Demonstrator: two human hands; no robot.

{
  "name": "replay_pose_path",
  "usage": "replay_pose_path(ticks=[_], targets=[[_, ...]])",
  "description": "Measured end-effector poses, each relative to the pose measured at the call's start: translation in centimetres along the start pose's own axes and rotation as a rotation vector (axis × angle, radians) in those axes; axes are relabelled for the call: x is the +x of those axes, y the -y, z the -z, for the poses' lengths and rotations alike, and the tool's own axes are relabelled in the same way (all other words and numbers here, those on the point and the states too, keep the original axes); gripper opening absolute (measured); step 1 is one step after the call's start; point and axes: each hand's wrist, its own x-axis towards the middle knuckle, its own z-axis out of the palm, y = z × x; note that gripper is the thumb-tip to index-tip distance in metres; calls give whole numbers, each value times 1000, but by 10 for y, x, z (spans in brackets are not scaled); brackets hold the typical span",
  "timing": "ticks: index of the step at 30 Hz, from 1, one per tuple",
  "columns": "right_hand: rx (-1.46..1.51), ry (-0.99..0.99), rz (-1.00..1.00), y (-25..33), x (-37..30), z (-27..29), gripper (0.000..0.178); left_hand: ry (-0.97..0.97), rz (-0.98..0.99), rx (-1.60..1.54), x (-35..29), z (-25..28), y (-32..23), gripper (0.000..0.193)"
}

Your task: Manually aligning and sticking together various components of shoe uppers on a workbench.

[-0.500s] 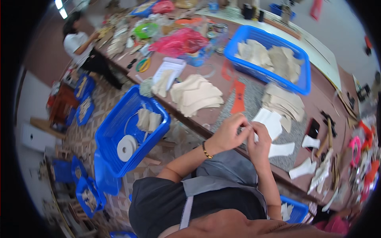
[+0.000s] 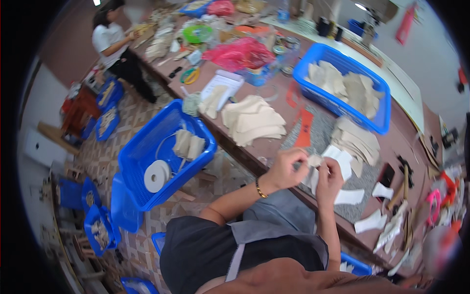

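Observation:
A small cream piece of material is pinched between my two hands over the table's near edge. My left hand, with a gold bracelet at the wrist, closes its fingertips on the piece's left end. At its other end my right hand grips with thumb and fingers. Under and beyond the hands, white cut pieces lie on a speckled grey slab. A stack of cream pieces sits farther right on the slab, and an orange template lies to the left.
A blue basket of cut pieces stands at the back. More cream pieces and a notepad lie left on the table. Beside the table, a blue crate holds a white roll. Another person stands at the far left.
My hands have drawn slightly apart, and the cream piece now shows between them. The whole view has shifted, with table things appearing lower and more to the right.

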Motion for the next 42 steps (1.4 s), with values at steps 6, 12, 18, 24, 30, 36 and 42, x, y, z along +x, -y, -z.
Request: replay_pose_path(ticks=[6, 12, 18, 24, 30, 36, 42], targets=[[178, 93, -42, 9, -37, -7, 25, -38, 115, -62, -41, -8, -4, 5], [165, 10, -82, 8, -55, -21, 22, 21, 71, -45, -50, 12, -20, 4], [-36, -5, 137, 17, -66, -24, 15, 216, 163, -4, -43, 17, -28, 19], [426, -80, -356, 10, -58, -4, 13, 196, 124, -77, -48, 11, -26, 19], [496, -284, -284, -5, -33, 28, 12, 98, 133, -101, -57, 20, -18, 18], [525, -468, -174, -15, -29, 88, 10, 84, 238, -165, -76, 47, 1, 18], [407, -746, 34, -7, -37, 154, 10, 143, 275, -205, -73, 77, -5, 19]])
